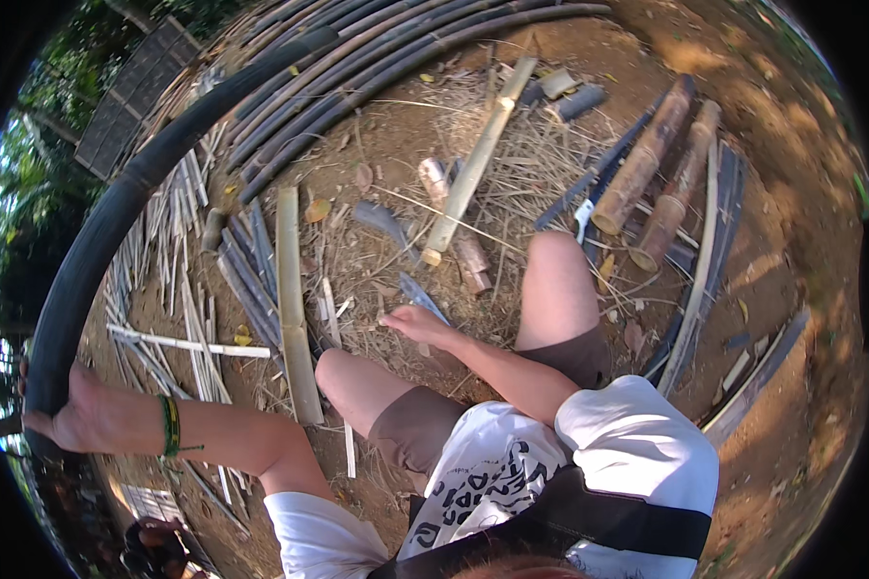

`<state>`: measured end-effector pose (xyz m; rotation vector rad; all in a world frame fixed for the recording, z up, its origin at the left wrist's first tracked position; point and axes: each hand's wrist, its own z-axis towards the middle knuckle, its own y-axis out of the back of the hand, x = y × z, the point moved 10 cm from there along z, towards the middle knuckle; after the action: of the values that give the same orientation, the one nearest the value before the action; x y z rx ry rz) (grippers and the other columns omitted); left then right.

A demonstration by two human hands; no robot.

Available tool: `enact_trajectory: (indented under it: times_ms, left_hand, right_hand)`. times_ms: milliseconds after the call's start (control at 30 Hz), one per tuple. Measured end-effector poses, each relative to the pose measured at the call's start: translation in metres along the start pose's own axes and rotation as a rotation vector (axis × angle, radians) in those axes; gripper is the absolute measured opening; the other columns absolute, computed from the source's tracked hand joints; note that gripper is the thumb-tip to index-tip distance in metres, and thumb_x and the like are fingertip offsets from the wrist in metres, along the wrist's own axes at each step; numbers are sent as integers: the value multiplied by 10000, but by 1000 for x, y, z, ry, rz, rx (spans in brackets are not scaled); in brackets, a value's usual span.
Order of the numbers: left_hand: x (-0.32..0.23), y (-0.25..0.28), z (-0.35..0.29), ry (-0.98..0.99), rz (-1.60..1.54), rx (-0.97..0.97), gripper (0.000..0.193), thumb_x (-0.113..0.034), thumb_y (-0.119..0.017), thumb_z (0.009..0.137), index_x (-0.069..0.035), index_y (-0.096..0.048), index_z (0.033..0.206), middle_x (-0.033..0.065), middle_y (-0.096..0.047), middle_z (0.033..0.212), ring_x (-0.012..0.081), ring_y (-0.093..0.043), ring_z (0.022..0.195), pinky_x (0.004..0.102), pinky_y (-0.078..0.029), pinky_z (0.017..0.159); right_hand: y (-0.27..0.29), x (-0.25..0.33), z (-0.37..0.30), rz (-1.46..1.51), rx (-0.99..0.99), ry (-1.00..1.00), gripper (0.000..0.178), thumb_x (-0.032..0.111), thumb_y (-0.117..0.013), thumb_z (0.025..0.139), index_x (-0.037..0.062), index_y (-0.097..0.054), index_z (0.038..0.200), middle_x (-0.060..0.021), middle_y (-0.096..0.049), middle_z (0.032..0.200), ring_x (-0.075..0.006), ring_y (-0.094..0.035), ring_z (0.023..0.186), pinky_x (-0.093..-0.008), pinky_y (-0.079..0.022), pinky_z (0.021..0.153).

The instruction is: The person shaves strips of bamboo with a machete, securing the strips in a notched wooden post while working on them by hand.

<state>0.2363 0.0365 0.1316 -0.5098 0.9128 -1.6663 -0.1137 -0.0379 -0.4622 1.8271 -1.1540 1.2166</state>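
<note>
A long dark bamboo pole [116,217] rises along the left side of the view, and my left hand [79,410] is wrapped round its lower end. Over the ground between my knees, my right hand [417,323] has its fingers pinched together. Whatever sits at those fingertips is too small to name. Just beyond that hand lies a flat, pointed blue-grey piece [421,297], partly hidden by the hand; its kind is unclear. A pale split bamboo length [483,159] leans across a short bamboo piece [468,256] ahead of me.
Another split bamboo half [294,318] lies beside my left knee, near many thin bamboo strips [193,318]. Long poles [386,82] are stacked at the back. Two thick brown bamboo sections [647,154] and dark split pieces [714,232] lie at right. Shavings [512,183] cover the dirt.
</note>
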Motion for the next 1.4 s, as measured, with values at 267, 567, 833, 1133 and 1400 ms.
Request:
enact_trajectory:
  times_ms: [267, 567, 833, 1133, 1400]
  left_hand:
    - [111, -11, -164, 281, -222, -53, 398, -367, -584, 1001, 31, -579, 1003, 174, -624, 1027, 349, -593, 1087, 577, -412, 1053]
    - [124, -127, -563, 830, 11, 1108, 1060, -415, -823, 826, 45, -212, 1560, 250, -350, 1550, 381, -345, 1450, 492, -265, 1205]
    - [192, -40, -627, 932, 151, 1489, 917, -241, -820, 815, 40, -319, 1530, 257, -587, 1351, 377, -497, 1344, 488, -307, 1165]
    - [301, 82, -544, 943, 551, 1208, 724, -152, -721, 923, 21, -354, 1522, 165, -685, 1164, 284, -609, 1175, 431, -401, 1081]
    - [349, 168, -545, 1121, 728, 1220, 677, -219, -728, 942, 1, -405, 1495, 138, -706, 1066, 185, -645, 937, 338, -509, 836]
  right_hand:
    - [99, 290, -146, 617, -19, 730, 705, 658, -558, 956, 10, -583, 1232, -123, -661, 1153, -238, -625, 1160, -367, -511, 977]
    - [296, 163, -301, 1206, -833, 637, 340, 299, -817, 814, 68, -597, 932, -42, -602, 676, -169, -604, 552, -330, -534, 529]
    - [366, -173, -573, -17, -1664, -177, 974, 434, -923, 662, -40, -487, 1392, -259, -547, 1405, -314, -568, 1274, -432, -503, 1000]
    - [258, -270, -692, -66, -1841, -507, 696, 390, -904, 712, -74, -639, 1158, -173, -722, 1027, -251, -702, 888, -348, -553, 826]
    - [219, -384, -745, 95, -1830, -1142, 1062, 581, -822, 740, -118, -415, 1428, -309, -567, 1371, -380, -561, 1302, -435, -469, 1051]
